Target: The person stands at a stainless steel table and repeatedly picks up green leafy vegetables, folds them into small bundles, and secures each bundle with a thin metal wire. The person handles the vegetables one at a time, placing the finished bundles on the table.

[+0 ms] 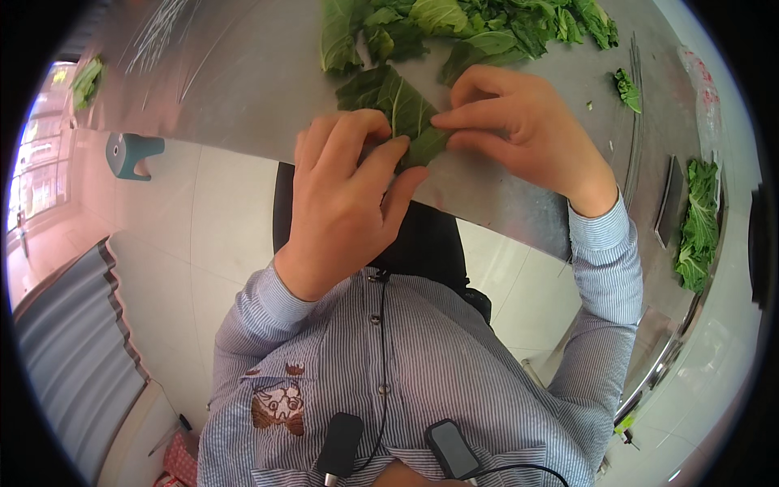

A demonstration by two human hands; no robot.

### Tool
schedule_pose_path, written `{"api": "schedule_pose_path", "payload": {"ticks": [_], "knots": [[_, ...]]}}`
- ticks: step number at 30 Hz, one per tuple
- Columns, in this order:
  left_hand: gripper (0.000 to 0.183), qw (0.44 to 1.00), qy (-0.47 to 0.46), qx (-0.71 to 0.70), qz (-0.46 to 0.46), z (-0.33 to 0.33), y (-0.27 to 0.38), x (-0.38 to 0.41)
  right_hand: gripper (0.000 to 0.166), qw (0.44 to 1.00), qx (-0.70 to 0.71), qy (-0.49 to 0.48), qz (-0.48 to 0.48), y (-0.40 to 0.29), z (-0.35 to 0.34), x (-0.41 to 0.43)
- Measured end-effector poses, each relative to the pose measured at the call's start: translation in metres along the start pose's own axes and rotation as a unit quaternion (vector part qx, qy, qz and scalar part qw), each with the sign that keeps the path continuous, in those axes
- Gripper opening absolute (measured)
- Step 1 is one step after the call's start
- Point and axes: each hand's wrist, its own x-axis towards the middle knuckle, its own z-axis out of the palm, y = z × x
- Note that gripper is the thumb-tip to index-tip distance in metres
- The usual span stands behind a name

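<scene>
Both hands are on one dark green leafy vegetable leaf with a pale midrib, held over the near edge of a metal table. My left hand grips its lower left part between bent fingers and thumb. At its right edge, my right hand pinches the leaf with fingertips and thumb. A part near the right fingertips looks folded over. Beyond the hands lies a pile of loose green leaves. The lower tip of the held leaf is partly hidden by the left fingers.
Thin metal wires lie at the upper left, and more wires at the right. Leaf pieces sit at the far left corner. Along the right side are a small leaf, a dark flat object, leaves and clear plastic.
</scene>
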Motion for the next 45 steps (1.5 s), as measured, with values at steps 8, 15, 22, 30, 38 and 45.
{"api": "schedule_pose_path", "payload": {"ticks": [8,15,22,30,38,45], "knots": [[0.028,0.998,0.025,-0.011,0.055,0.011,0.005,0.002,0.018,0.986,-0.139,0.009,-0.088,-0.006,0.004,0.001],[0.025,0.998,0.052,0.011,0.025,0.014,0.006,0.002,0.016,0.999,0.014,0.026,-0.022,0.003,0.008,0.003],[0.016,0.996,0.068,0.049,0.0,0.013,0.002,0.005,0.019,0.999,0.037,0.03,-0.024,0.009,0.005,0.007],[0.016,0.995,0.087,0.051,-0.006,0.011,0.0,0.007,0.012,0.996,-0.02,0.084,-0.028,0.006,0.015,0.008],[0.024,0.995,0.092,0.031,0.04,0.016,-0.003,0.006,0.011,0.994,-0.016,0.107,-0.013,0.003,0.019,0.009],[0.026,0.995,0.082,0.056,0.019,0.01,-0.005,0.01,0.02,0.992,-0.058,0.107,-0.035,0.002,0.02,0.009]]}}
